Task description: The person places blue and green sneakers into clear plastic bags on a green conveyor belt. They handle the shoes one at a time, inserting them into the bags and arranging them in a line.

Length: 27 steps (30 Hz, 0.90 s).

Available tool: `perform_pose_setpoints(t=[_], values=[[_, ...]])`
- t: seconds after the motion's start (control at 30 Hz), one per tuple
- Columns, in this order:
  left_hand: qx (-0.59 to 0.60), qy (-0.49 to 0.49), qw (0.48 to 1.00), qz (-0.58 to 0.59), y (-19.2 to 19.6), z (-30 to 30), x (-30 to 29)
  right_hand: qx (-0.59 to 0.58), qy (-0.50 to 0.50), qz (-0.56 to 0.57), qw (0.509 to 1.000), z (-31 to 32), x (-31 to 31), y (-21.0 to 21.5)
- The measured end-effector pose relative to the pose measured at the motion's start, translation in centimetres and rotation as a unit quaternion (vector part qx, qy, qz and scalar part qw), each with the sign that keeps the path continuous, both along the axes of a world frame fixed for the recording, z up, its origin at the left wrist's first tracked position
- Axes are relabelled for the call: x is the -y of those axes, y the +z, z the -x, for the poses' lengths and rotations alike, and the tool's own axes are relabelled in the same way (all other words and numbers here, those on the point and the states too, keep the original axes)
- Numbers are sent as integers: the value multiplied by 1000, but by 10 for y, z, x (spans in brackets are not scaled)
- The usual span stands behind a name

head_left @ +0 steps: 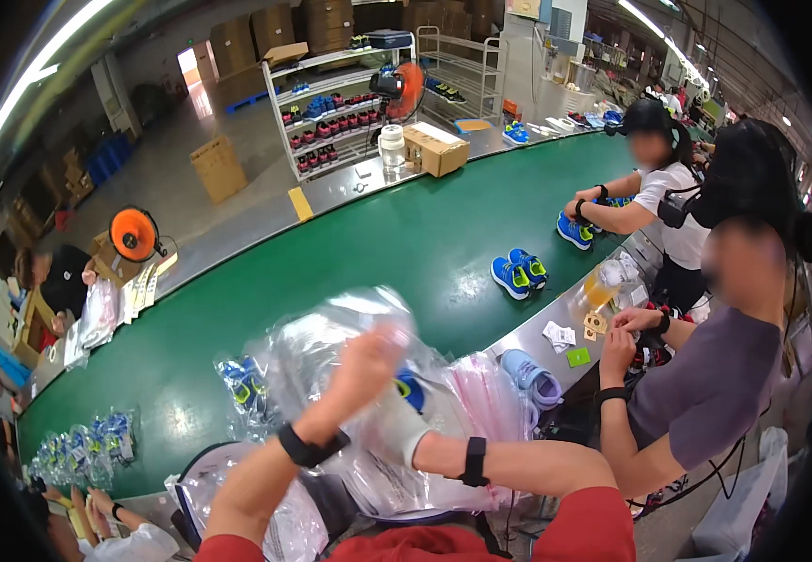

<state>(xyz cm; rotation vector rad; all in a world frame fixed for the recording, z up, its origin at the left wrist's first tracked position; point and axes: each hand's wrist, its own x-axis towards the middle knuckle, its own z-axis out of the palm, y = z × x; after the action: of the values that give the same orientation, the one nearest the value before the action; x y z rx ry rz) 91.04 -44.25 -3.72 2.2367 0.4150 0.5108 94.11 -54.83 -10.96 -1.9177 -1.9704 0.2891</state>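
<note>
Plastic bag (350,328), clear and crinkled, hangs just in front of you above the near edge of the green belt (350,244), with a blue shoe (413,389) partly inside it. Your left hand (369,361) is closed on the film from outside, while your right hand (397,426), in a white glove, reaches into the mouth and appears to grip the shoe, though glare hides its fingers. You could tear the thin film if the sole catches, or let the shoe slide out onto the loose bags (481,393) heaped beside you. Whether a second shoe is inside, you cannot tell. A bagged pair (242,384) lies just left on the belt; farther off sits a bare blue pair (519,272), and the seated person's hands (626,328) are partly hidden.
</note>
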Motion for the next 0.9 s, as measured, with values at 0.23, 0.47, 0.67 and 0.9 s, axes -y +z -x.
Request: perform_pose_setpoints(t=[0.23, 0.47, 0.67, 0.9], values=[[-49, -179, 983, -1, 23, 46, 28, -140, -31, -55, 988, -67, 1, -17], [88, 38, 994, 45, -3, 4, -24, 0, -184, 9, 983, -102, -106, 3], [43, 163, 958, 230, -17, 2, -63, -175, -142, 91, 970, -101, -75, 11], [88, 87, 869, 478, -36, 3, -55, -471, -81, -64, 876, -79, -33, 41]])
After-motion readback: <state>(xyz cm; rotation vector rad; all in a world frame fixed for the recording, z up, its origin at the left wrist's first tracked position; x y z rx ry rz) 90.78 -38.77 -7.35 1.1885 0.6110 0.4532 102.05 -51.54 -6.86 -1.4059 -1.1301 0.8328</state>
